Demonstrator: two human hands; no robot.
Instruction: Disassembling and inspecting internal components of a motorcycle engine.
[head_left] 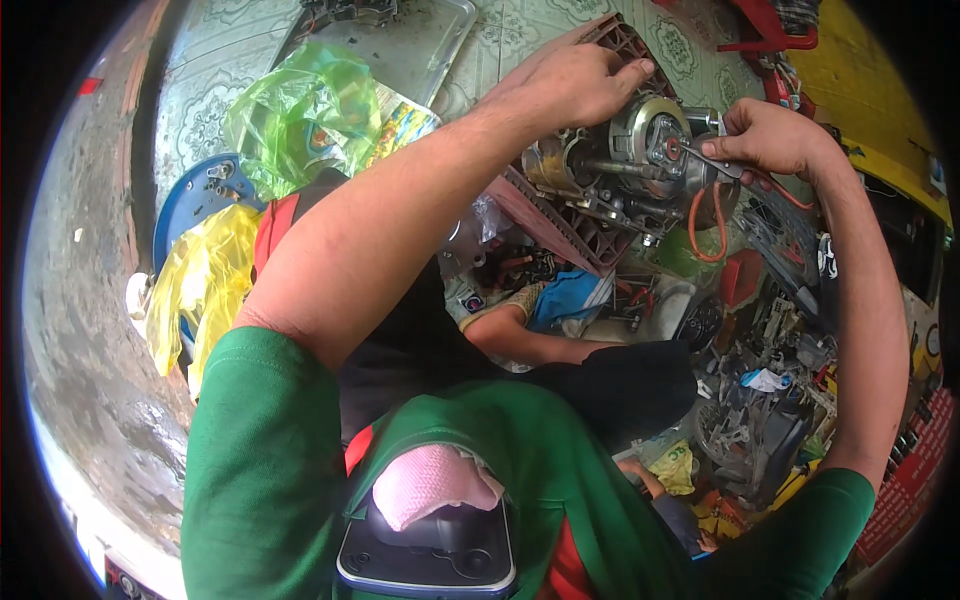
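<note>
A metal engine (640, 135) with a round housing lies on its side across a dusty pink plastic crate (560, 215). My left hand (575, 85) rests at the far left of the housing, by the crate's upper end. Its thumb stretches out along the edge while the other fingers curl down out of sight, so what they grip is hidden. In my right hand (775, 140) is a pair of pliers (715, 162) with orange handles. Their tips point left into the middle of the round housing, close to a small reddish ring (672, 149).
Left of me lie a green plastic bag (305, 115), a yellow bag (210, 285) and a blue tray (180, 205) with small metal parts. A metal tray (425, 45) stands on the tiled floor. Tools and loose parts (750, 420) crowd the lower right, beside a red box (741, 277).
</note>
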